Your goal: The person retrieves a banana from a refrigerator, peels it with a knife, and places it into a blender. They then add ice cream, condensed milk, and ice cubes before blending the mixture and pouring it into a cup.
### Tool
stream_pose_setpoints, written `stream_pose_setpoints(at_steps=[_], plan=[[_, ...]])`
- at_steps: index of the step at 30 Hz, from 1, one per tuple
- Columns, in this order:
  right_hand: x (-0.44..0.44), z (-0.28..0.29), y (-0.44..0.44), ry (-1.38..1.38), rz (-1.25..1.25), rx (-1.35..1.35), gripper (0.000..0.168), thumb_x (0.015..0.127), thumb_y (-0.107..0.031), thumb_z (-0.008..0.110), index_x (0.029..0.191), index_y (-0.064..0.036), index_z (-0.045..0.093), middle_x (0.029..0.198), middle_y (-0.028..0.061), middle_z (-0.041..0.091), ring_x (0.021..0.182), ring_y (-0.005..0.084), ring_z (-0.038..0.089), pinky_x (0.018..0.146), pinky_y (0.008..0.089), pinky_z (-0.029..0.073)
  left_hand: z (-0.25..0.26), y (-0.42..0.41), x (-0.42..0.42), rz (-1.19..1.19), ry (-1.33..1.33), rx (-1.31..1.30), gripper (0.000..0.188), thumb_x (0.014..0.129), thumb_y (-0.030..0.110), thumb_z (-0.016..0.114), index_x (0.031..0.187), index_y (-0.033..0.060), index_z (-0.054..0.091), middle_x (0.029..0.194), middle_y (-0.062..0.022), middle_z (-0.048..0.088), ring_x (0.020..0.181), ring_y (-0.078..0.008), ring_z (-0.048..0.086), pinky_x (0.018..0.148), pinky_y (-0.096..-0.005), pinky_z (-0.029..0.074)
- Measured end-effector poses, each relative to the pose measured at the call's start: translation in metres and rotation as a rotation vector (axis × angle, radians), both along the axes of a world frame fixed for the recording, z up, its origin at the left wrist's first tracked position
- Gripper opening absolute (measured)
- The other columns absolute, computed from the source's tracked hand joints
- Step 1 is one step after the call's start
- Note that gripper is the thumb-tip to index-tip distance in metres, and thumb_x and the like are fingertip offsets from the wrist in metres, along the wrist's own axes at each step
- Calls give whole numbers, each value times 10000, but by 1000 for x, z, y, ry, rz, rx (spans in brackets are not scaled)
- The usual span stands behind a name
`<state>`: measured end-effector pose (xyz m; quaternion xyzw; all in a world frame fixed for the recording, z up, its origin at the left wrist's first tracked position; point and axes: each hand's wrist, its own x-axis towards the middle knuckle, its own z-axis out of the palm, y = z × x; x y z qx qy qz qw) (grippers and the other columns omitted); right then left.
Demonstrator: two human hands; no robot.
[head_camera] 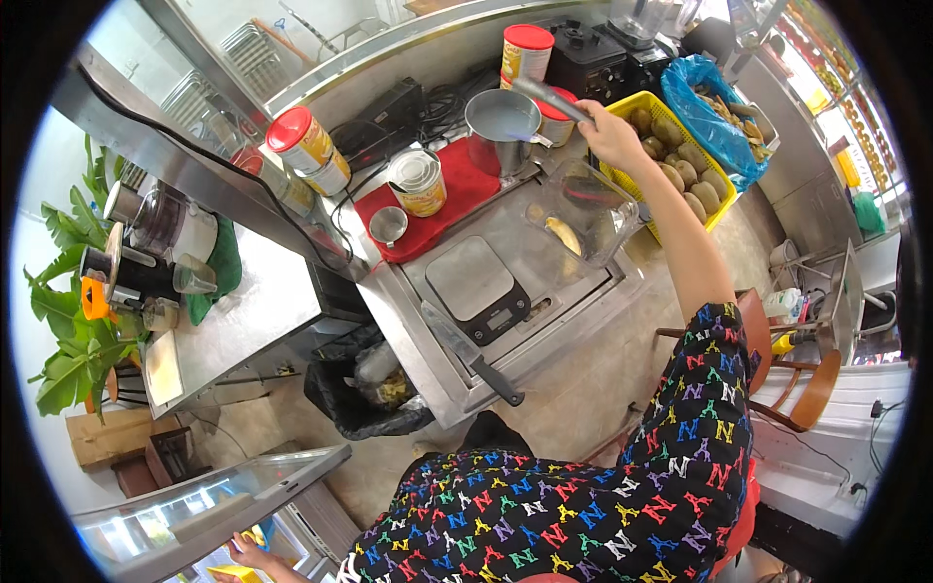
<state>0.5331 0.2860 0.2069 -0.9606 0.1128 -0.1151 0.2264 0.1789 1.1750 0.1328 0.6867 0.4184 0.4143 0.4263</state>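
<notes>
My right hand (609,137) grips a long grey metal utensil (550,98), whose exact kind I cannot tell. It is raised beyond a tall steel pot (503,120), which stands on a red cloth (466,197). Below my wrist, a clear plastic container (609,240) holds a yellow piece of fruit (565,237) and something dark. Nearer to me are a digital kitchen scale (474,284) and a large kitchen knife (466,353), its black handle past the counter's front edge. My left hand is out of view.
A yellow basket (721,211) of brown oval fruits and a blue plastic bag (703,131) of peelings stand right. Red-lidded cans (525,51) and a blender base (583,55) line the back. Left are a bin (328,393) and an open glass door (219,495), with apparently another person's hand (251,552).
</notes>
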Motion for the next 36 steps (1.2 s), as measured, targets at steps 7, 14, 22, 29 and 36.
stream_pose_setpoints(at_steps=[7, 14, 22, 29, 36], plan=[[5, -19, 3, 180, 0, -192, 331, 811, -226, 501, 1113, -95, 537, 990, 177, 617, 956, 323, 582, 813, 432, 451, 7, -19, 8, -40, -48, 32, 297, 820, 135, 603, 1044, -50, 542, 955, -82, 564, 830, -161, 527, 647, -270, 440], [-81, -3, -50, 159, -153, 32, 601, 596, -501, 735, 942, -30, 593, 689, 107, 625, 684, 219, 613, 642, 339, 463, -11, -5, 11, -69, -104, -6, 311, 805, 65, 581, 1103, -17, 560, 1068, -74, 585, 966, -179, 537, 774, -311, 466], [-76, -28, -17, -22, 433, 203, 384, 724, -144, 645, 1062, 15, 553, 879, 107, 624, 755, 210, 586, 688, 327, 474, -17, -9, 1, 35, -46, 237, 395, 656, 174, 744, 971, 8, 573, 952, -100, 581, 859, -204, 562, 785, -322, 466], [-148, 70, 111, -335, 320, -293, 473, 766, -190, 705, 1130, 53, 524, 979, 131, 610, 837, 215, 577, 744, 292, 458, 23, -37, -2, -159, -135, 116, 385, 717, 71, 680, 1025, -28, 470, 1142, -178, 524, 1067, -254, 540, 881, -352, 464], [-209, 191, 194, -145, 192, -284, 509, 746, -327, 658, 1094, 27, 544, 937, 149, 600, 822, 265, 566, 716, 364, 460, 14, -26, 2, -405, -251, 144, 379, 725, 44, 660, 1084, 26, 541, 1256, -128, 446, 1053, -215, 534, 755, -278, 524]])
